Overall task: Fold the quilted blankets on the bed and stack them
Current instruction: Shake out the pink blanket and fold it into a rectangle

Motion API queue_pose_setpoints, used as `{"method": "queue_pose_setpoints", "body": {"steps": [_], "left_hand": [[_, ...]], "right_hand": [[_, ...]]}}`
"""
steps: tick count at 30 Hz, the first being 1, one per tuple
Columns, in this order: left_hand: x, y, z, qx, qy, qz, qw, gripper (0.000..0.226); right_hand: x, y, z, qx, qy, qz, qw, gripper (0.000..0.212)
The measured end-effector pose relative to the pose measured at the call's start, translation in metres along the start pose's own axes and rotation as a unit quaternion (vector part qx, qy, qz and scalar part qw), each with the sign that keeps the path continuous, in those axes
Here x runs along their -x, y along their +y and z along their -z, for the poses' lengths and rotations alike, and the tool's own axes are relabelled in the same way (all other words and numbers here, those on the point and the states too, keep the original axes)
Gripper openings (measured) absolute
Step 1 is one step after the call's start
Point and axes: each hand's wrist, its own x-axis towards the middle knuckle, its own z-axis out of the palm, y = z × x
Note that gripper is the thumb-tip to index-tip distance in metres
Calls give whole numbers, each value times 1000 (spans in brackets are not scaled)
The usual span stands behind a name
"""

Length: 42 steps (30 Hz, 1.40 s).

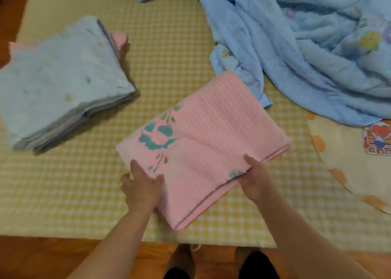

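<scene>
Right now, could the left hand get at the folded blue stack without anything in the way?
Probably yes. Bare checked sheet lies between the left hand and the folded blue stack. But that hand grips the pink blanket, so it would have to let go or carry it over.

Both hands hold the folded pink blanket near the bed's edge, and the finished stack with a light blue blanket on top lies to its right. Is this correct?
Not quite. In the head view the stack lies to the left of the pink blanket, not the right. Both hands, left and right, do hold it.
</scene>
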Motion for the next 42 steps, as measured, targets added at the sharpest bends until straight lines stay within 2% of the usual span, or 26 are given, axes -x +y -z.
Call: {"method": "queue_pose_setpoints", "body": {"steps": [1,3,4,8,9,11,12,13,14,15,16,17,18,19,20,23,26,28,30,31,32,34,35,37,39,42], "left_hand": [[14,-13,-13,118,2,51,992,86],[38,-26,-32,295,-35,162,941,61],[45,-30,-39,330,-64,193,922,52],[57,-23,-29,406,-139,200,881,36],[59,-16,-14,458,-163,211,848,31],[57,2,30,585,-244,219,742,17],[53,13,59,639,-273,203,690,19],[48,22,90,678,-277,170,660,19],[38,31,123,708,-256,121,647,8],[30,41,152,737,-231,61,633,17],[23,52,181,756,-212,12,619,43],[12,61,203,771,-192,-12,607,56],[2,68,221,786,-166,-35,595,55],[-3,78,236,797,-157,-55,581,49],[-6,86,247,803,-146,-56,575,47],[-8,89,246,797,-126,-27,589,32],[19,59,196,731,-147,42,665,13],[50,26,138,683,-200,113,693,16],[72,-5,70,630,-251,212,704,24],[79,-17,39,598,-262,248,715,29],[82,-26,12,570,-259,263,734,31],[79,-30,-22,536,-227,245,775,28],[75,-30,-30,531,-211,238,786,25],[69,-30,-34,525,-177,224,802,16],[64,-38,-30,469,-127,205,850,18],[57,-45,-26,388,-139,189,892,26]], "right_hand": [[2,-12,-2,-20,-10,31,999,27],[1,-40,-2,-44,-4,79,996,23],[1,-52,-3,-43,15,89,995,23],[5,-84,-22,40,94,52,993,31],[7,-93,-30,52,101,43,993,30],[17,-111,-56,60,82,42,994,34],[22,-124,-70,56,60,49,995,39],[29,-137,-87,50,30,60,996,45],[38,-150,-108,43,0,74,996,52],[46,-163,-130,41,-28,84,995,57],[55,-178,-155,45,-59,97,992,50],[64,-192,-181,40,-72,112,990,32],[74,-202,-205,38,-78,122,989,18],[79,-211,-225,50,-86,130,987,16],[83,-217,-242,68,-91,130,985,24],[84,-218,-251,88,-123,112,982,39],[78,-199,-201,82,-129,88,984,24],[60,-181,-137,82,-113,72,988,26],[35,-156,-67,99,-39,42,993,50],[20,-143,-38,117,8,16,993,53],[8,-131,-15,126,48,-5,991,44],[-12,-113,12,131,104,-19,986,29],[-21,-109,17,131,116,-15,985,30],[-28,-108,19,138,128,9,982,38],[-32,-112,21,157,144,28,977,46],[-24,-113,20,211,158,37,964,36]]}}
